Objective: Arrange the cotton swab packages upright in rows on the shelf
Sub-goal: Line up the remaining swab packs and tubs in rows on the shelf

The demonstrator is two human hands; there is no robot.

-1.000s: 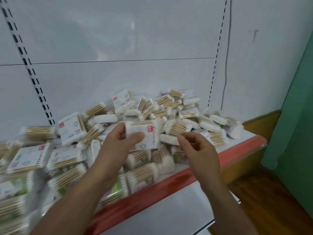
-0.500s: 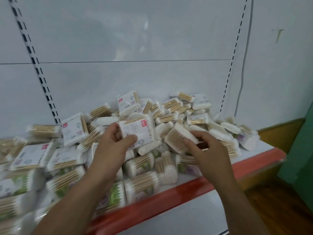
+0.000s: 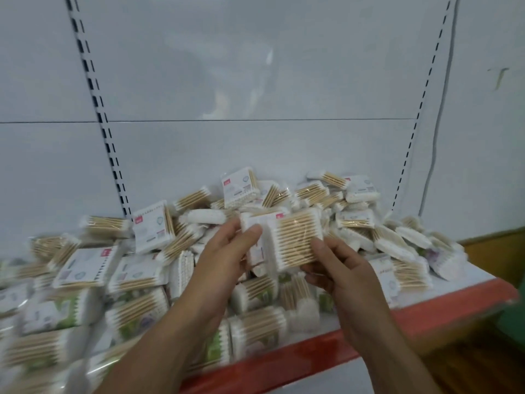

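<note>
Holding two packs above the shelf (image 3: 412, 314): my left hand (image 3: 227, 251) grips a labelled pack (image 3: 255, 220) between thumb and fingers; my right hand (image 3: 343, 268) grips a second pack (image 3: 298, 240), stick side facing me, touching the first; both sit over the heap (image 3: 142, 280) of loose packs, which lie flat or tilted across the shelf; no upright row is visible. Step in hand, by my judgement: gathering packs for placement; the next move calls for squaring the pair together, turning them on edge, and clearing a spot by the back panel (image 3: 255, 152) to stand them.
</note>
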